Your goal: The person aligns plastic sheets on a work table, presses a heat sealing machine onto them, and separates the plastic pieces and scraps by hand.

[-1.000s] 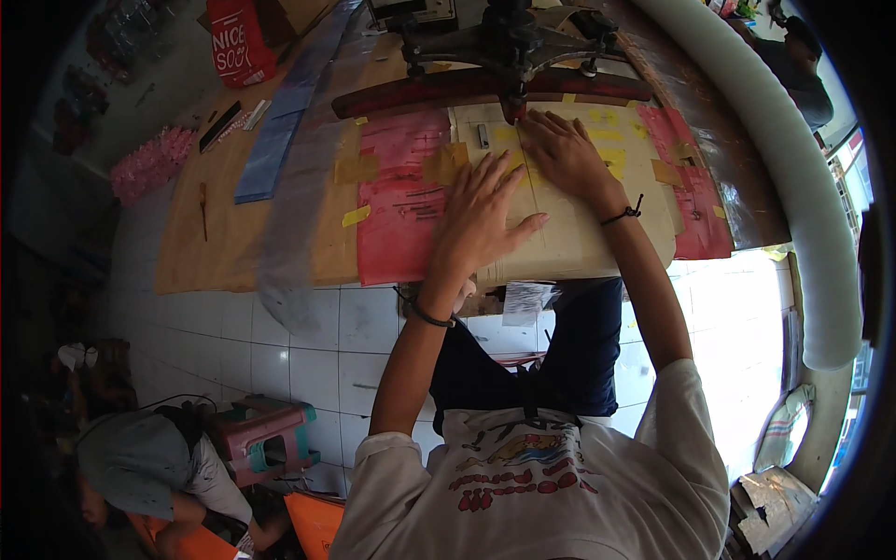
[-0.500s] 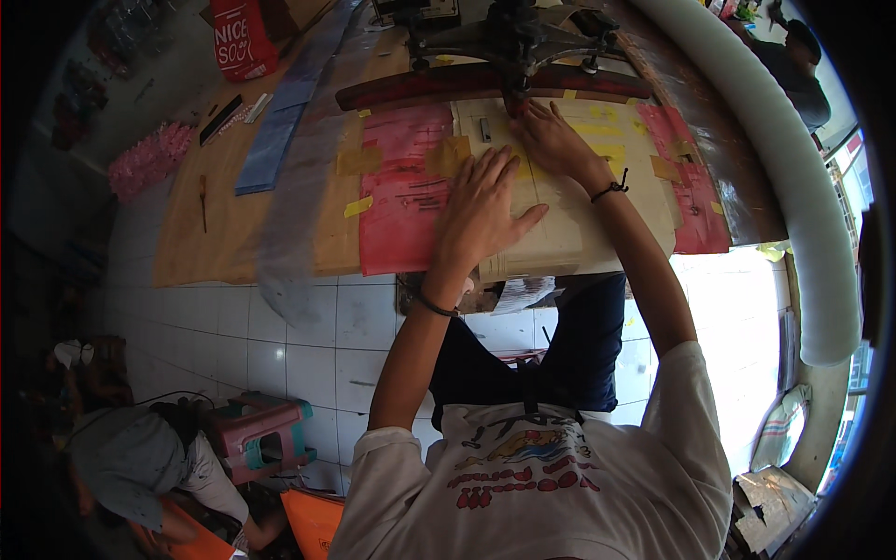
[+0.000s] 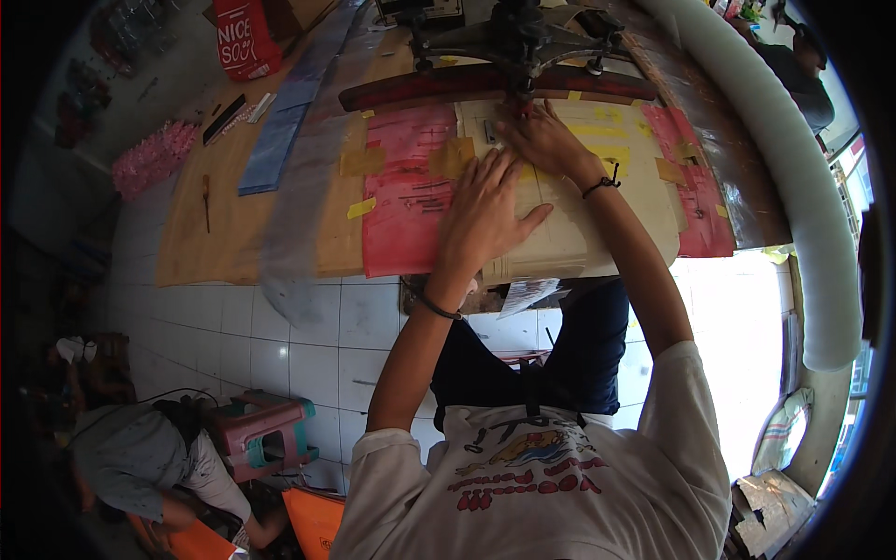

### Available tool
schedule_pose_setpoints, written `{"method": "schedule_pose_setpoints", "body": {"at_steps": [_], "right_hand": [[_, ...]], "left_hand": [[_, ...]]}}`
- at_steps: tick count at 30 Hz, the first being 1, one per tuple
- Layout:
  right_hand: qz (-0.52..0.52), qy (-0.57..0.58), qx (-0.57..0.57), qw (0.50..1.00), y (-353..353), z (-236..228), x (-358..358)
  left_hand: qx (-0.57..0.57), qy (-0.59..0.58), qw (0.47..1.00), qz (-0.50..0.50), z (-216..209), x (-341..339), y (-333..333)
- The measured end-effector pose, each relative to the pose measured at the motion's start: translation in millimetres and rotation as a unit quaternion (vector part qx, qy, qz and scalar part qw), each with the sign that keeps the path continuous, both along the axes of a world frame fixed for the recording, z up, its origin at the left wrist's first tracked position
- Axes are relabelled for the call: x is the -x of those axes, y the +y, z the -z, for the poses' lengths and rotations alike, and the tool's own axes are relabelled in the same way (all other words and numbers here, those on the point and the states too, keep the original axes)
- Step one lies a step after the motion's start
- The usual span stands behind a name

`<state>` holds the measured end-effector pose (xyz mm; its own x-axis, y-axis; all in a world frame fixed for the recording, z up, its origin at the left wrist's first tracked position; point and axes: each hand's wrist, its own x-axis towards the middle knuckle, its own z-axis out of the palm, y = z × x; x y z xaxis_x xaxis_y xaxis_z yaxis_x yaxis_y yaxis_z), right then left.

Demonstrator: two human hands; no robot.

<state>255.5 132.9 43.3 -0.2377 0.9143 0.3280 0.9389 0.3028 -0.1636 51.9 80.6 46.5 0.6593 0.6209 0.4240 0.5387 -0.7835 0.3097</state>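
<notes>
My left hand (image 3: 485, 207) lies flat with its thumb spread, across the edge between a red sheet (image 3: 401, 238) and a cream sheet (image 3: 583, 247). My right hand (image 3: 551, 145) rests on the cream sheet farther up, fingers stretched out, close under a long dark bar (image 3: 420, 91) of a black metal frame (image 3: 467, 45). Beside its fingertips is a small grey metal piece (image 3: 490, 131), partly covered. Brown tape (image 3: 453, 159) and yellow tape (image 3: 361, 208) hold down the sheets. Another red panel (image 3: 702, 201) is at the right.
On the wooden table (image 3: 205, 257) lie blue strips (image 3: 273, 145), a screwdriver (image 3: 206, 201) and a clear plastic strip (image 3: 303, 224). A thick white roll (image 3: 812, 187) runs along the right. Behind at lower left, a person (image 3: 140, 457) bends beside a stool (image 3: 271, 434).
My right hand has shifted slightly left, and its fingertips now reach the small metal piece. The left hand stays nearly in place on the sheets.
</notes>
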Motion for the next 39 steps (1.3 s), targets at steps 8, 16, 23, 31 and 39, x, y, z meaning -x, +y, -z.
{"method": "schedule_pose_setpoints", "body": {"at_steps": [8, 16, 23, 31, 39], "right_hand": [[0.017, 0.009, -0.007, 1.000, 5.8, 3.3, -0.9], [0.077, -0.031, 0.018, 0.996, 9.1, 1.3, 21.5], [0.116, 0.075, 0.041, 0.990, 16.6, 4.1, 23.2], [0.154, 0.016, 0.039, 0.987, 15.7, 3.5, 24.1], [0.139, 0.046, 0.024, 0.989, 15.8, 3.0, 23.0]], "left_hand": [[-0.005, 0.002, 1.000, 0.000, 2.4, -2.0, 0.9], [-0.001, 0.008, 1.000, -0.004, 2.6, 1.9, 1.5], [-0.003, -0.013, 1.000, 0.005, 1.4, 1.1, 1.1], [0.037, -0.074, 0.996, -0.032, 3.6, -1.3, -1.5], [0.019, -0.070, 0.996, -0.046, 6.3, -2.5, -1.5]]}}
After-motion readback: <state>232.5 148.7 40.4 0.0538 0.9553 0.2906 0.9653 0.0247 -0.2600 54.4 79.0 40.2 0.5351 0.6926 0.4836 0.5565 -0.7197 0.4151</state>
